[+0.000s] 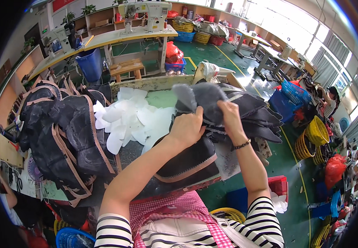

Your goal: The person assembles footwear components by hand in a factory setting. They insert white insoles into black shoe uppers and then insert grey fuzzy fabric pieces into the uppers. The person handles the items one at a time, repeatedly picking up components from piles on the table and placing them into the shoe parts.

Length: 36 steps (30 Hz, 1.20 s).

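Both hands are raised over the middle of the worktable. A dark grey, fuzzy-surfaced fabric piece [207,99] is held between them, its upper left part folded and blurred. My left hand [187,127] grips its lower edge with bent fingers. On its right edge, my right hand [230,115] pinches with thumb and fingers. Below them lies a black piece [189,159] with a tan, zigzag-stitched border. Behind and right of my hands, a stack of dark fabric pieces [257,113] fans out. White curved sheets [125,113] lie loosely heaped to the left of my hands.
A large pile of black pieces with tan edges [65,124] covers the table's left side. Beyond stand a sewing machine [148,16], a wooden stool [126,67] and a blue bin [90,65]. Baskets [305,146] line the right floor; another person [331,101] works there.
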Tool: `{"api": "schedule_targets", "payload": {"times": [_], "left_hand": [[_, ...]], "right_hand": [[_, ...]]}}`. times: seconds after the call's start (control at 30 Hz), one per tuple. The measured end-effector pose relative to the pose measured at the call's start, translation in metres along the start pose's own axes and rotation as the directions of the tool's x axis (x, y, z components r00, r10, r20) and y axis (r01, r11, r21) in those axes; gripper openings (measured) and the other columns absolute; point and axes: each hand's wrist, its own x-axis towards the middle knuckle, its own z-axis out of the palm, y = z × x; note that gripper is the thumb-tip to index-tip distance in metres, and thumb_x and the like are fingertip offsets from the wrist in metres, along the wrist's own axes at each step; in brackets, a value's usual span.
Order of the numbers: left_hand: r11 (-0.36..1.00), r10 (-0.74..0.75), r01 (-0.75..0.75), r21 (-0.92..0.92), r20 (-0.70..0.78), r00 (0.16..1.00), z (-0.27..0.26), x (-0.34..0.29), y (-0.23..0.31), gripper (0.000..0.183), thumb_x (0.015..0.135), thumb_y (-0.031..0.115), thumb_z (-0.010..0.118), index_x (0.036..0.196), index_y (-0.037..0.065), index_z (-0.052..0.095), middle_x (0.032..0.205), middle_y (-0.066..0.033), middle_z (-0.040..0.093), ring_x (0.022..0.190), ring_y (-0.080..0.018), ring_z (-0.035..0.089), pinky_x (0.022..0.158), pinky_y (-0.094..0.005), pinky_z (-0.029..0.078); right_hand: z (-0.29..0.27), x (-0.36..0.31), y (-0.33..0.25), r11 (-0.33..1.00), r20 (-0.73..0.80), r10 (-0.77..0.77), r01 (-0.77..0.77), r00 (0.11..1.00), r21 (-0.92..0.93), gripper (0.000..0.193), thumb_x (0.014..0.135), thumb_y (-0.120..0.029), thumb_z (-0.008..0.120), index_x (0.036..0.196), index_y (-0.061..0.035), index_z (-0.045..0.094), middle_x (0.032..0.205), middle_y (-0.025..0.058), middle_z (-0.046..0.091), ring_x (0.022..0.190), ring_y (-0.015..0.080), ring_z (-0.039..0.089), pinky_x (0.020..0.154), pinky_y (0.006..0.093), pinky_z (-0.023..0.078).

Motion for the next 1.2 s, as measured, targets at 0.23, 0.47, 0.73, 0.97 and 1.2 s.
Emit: {"api": "schedule_targets", "payload": {"times": [0.23,0.47,0.73,0.97,1.2], "left_hand": [[0.994,-0.110,0.110,-0.004,0.048,0.993,0.007,0.006,-0.004,0.044,0.082,0.028,0.070,0.109,0.000,0.050,0.083,-0.0215,0.067,0.081,-0.0386,0.067,0.071,-0.0474,0.052],[0.999,-0.051,0.051,0.007,-0.027,0.998,-0.016,-0.015,-0.008,0.048,0.086,0.044,0.065,0.089,-0.004,0.057,0.067,-0.0232,0.064,0.066,-0.0396,0.066,0.063,-0.0468,0.053],[0.971,-0.117,0.222,-0.087,0.637,0.762,-0.167,-0.138,0.064,0.045,0.091,0.043,0.057,0.087,-0.002,0.061,0.071,-0.0236,0.065,0.069,-0.0393,0.066,0.064,-0.0449,0.051],[0.904,-0.082,0.339,-0.261,0.672,0.736,-0.181,-0.204,0.022,0.053,0.092,0.019,0.055,0.139,0.003,0.037,0.061,-0.0147,0.057,0.057,-0.0310,0.061,0.057,-0.0351,0.046],[0.876,-0.163,0.423,-0.232,0.683,0.712,-0.147,-0.205,-0.006,0.042,0.092,0.033,0.060,0.118,0.000,0.058,0.089,-0.0244,0.067,0.084,-0.0413,0.065,0.074,-0.0419,0.051]], "right_hand": [[-0.222,0.097,-0.088,0.737,-0.678,-0.196,0.563,0.708,0.374,0.030,0.093,-0.017,0.057,0.117,0.0009,0.057,0.116,0.0148,0.063,0.102,0.0314,0.063,0.083,0.0476,0.055],[-0.156,0.009,-0.223,0.664,-0.570,-0.702,0.682,0.428,-0.306,0.036,0.094,-0.021,0.060,0.123,0.0002,0.059,0.112,0.0129,0.066,0.096,0.0239,0.066,0.084,0.0347,0.054],[0.082,-0.120,-0.026,0.836,0.331,-0.218,0.350,0.918,-0.422,0.016,0.094,-0.012,0.057,0.101,-0.0005,0.064,0.070,0.0074,0.051,0.063,0.0102,0.045,0.053,0.0312,0.038],[0.166,-0.187,0.084,0.959,0.857,-0.117,0.280,0.502,-0.033,0.042,0.093,-0.032,0.058,0.120,0.0004,0.061,0.137,0.0206,0.051,0.126,0.0385,0.049,0.104,0.0395,0.042],[0.092,-0.114,0.034,0.532,0.508,-0.414,0.653,0.756,-0.539,0.037,0.071,-0.017,0.078,0.104,-0.0045,0.064,0.114,0.0146,0.061,0.103,0.0330,0.059,0.088,0.0396,0.049]]}}
